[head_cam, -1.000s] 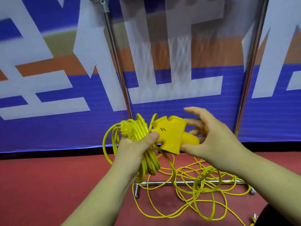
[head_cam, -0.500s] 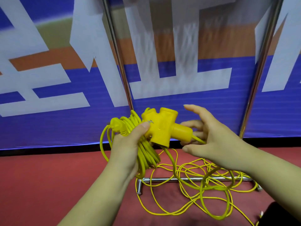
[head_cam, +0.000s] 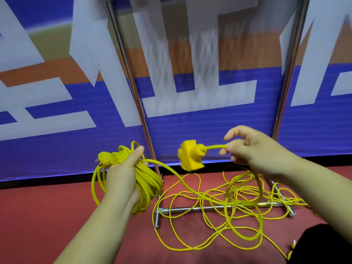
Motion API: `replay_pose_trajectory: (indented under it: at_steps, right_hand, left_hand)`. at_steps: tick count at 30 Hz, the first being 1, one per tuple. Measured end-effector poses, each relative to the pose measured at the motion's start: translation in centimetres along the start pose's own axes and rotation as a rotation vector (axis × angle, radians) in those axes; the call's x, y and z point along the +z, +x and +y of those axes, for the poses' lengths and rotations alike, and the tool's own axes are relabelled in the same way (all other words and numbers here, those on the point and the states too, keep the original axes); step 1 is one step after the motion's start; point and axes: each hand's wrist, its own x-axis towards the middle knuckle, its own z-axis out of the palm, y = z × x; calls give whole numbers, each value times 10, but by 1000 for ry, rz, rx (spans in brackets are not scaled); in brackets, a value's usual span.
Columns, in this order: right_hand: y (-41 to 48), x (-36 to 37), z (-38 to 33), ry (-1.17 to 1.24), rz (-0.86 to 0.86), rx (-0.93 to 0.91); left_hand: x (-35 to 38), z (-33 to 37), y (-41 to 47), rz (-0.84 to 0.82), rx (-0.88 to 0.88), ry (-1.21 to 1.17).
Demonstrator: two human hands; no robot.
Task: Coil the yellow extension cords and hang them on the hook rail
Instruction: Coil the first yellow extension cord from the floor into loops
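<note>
My left hand (head_cam: pixel 122 174) grips a bundle of coiled yellow cord (head_cam: pixel 146 185), with the cord's plug (head_cam: pixel 104 158) sticking out at the bundle's upper left. From the bundle a thick strand runs down to the right and loops over the floor. My right hand (head_cam: pixel 253 149) pinches the cord just behind a yellow multi-outlet socket head (head_cam: pixel 190 157), which hangs in the air between my hands, blurred. A thinner yellow cord (head_cam: pixel 200 221) lies tangled loosely on the red floor below. No hook rail is in view.
A chrome stand rises in front of a blue, white and orange banner: left pole (head_cam: pixel 133 88), right pole (head_cam: pixel 287 73), and a base bar (head_cam: pixel 209 208) on the red floor under the tangled cord. A dark shape (head_cam: pixel 323 244) sits at the lower right.
My right hand slid off the socket head onto the cord behind it and moved right. The socket head left the bundle and now hangs apart from my left hand.
</note>
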Motion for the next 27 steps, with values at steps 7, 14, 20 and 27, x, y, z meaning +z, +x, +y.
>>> replay_pose_trajectory:
  at_steps: [7, 14, 20, 27]
  right_hand:
    - [-1, -19, 15, -229, -302, 315]
    - [-7, -24, 19, -21, -463, 356]
    - [-8, -16, 11, 185, -347, 396]
    - [-3, -10, 2, 379, -233, 322]
  left_hand:
    - [3, -3, -8, -126, 0, -40]
    - [3, 2, -2, -157, -8, -109]
    - [9, -10, -6, -189, -12, -50]
    - [11, -18, -16, -273, 75, 126]
